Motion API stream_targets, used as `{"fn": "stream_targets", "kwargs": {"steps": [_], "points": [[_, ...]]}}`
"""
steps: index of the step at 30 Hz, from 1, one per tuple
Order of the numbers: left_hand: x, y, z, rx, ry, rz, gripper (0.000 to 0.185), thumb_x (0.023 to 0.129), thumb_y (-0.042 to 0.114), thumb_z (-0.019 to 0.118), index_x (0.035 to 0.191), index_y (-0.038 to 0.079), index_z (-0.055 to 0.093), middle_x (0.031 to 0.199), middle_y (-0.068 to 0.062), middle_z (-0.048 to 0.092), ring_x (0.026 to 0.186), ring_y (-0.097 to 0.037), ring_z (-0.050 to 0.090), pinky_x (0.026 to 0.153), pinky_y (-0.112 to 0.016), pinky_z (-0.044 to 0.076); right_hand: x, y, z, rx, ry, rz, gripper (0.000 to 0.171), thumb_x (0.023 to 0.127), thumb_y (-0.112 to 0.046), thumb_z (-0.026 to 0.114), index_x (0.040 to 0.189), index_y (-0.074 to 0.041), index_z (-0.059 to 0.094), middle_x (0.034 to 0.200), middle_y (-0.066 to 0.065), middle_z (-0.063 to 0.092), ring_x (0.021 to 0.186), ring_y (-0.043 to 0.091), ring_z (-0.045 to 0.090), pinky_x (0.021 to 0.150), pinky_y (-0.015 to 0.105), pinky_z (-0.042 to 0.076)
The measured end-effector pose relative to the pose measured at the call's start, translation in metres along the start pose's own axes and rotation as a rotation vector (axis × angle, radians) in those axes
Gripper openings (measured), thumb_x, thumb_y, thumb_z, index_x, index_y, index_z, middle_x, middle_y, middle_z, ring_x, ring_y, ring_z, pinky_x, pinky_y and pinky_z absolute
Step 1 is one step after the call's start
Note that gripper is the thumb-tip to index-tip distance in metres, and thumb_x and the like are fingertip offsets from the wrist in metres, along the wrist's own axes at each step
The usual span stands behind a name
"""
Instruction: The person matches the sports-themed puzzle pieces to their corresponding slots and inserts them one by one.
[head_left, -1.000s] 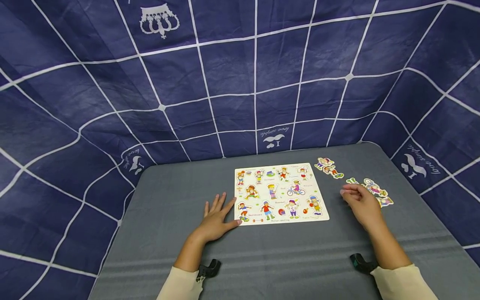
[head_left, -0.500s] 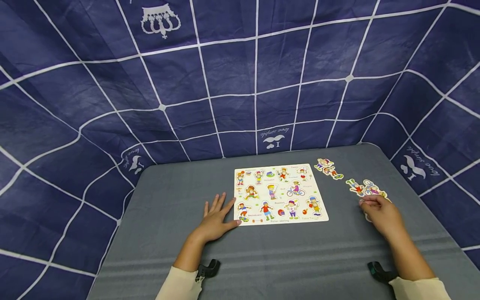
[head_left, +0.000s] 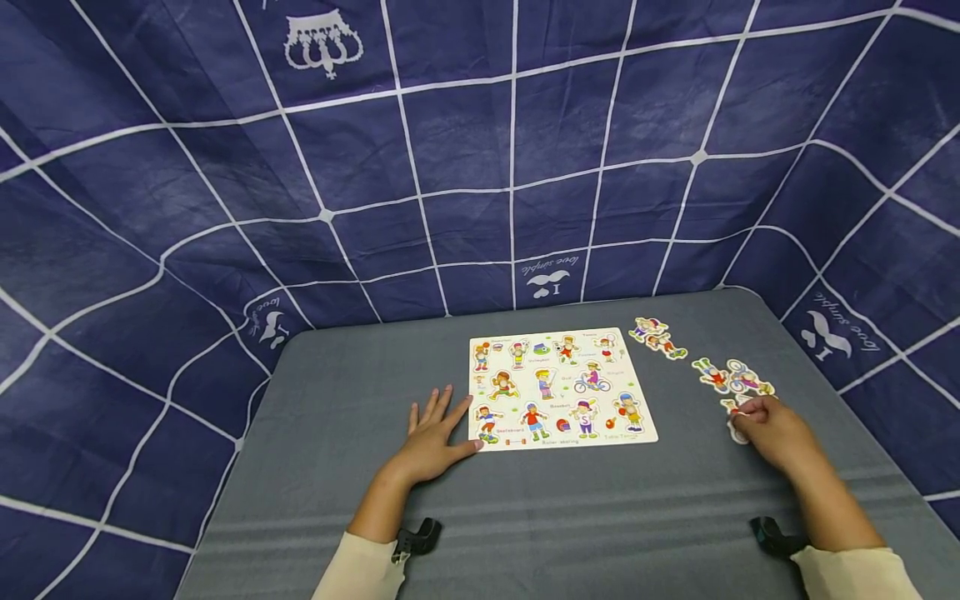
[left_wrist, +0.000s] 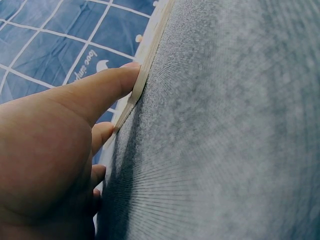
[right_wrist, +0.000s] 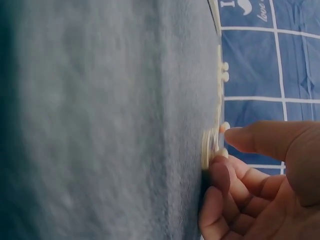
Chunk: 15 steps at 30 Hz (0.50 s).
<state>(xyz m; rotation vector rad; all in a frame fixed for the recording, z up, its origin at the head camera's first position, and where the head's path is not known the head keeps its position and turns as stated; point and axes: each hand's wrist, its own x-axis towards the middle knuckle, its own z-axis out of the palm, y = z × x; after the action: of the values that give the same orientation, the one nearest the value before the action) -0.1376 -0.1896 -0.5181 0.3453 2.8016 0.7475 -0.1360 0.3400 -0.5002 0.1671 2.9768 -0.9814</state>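
Right hand (head_left: pixel 772 429) pinching half-hidden puzzle piece (head_left: pixel 737 410), left hand (head_left: pixel 433 440) flat against board (head_left: pixel 558 387)

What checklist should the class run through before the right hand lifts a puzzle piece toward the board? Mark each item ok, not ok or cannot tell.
1. Puzzle board lies flat on the grey table: ok.
2. Left hand steadies the board; fingers are flat on the table and the thumb touches the board's edge: ok.
3. Right hand is at a loose piece; in the right wrist view the thumb and fingers close round its edge: ok.
4. Piece is lifted clear of the table: not ok, it lies on the cloth.
5. Other loose pieces lie apart from the hand's path to the board: ok.
6. Which slot on the board matches this piece: cannot tell.
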Motion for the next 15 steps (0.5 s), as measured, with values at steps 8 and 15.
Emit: {"fn": "stream_targets", "kwargs": {"steps": [8,15], "points": [[0.0000,-0.0007,0.0003,0.001,0.006,0.001,0.081,0.093,0.062,0.061,0.161,0.032,0.029,0.172,-0.009,0.008,0.160,-0.033,-0.002,0.123,-0.064,-0.009,0.0079,0.0035,-0.0050,-0.025,-0.059,0.016,0.030,0.098,-0.026,0.059,0.093,0.004,0.062,0.077,0.004,0.070,0.061,0.007,0.049,0.055,0.028,0.037],[-0.0007,-0.0007,0.0003,0.003,0.006,0.005,0.081,0.093,0.062,0.061,0.161,0.031,0.030,0.172,-0.010,0.009,0.160,-0.034,-0.002,0.123,-0.065,-0.008,0.0090,0.0049,-0.0057,-0.035,-0.049,0.015,0.028,0.098,-0.025,0.059,0.091,0.002,0.062,0.074,0.001,0.067,0.062,0.009,0.049,0.055,0.028,0.036]]}}
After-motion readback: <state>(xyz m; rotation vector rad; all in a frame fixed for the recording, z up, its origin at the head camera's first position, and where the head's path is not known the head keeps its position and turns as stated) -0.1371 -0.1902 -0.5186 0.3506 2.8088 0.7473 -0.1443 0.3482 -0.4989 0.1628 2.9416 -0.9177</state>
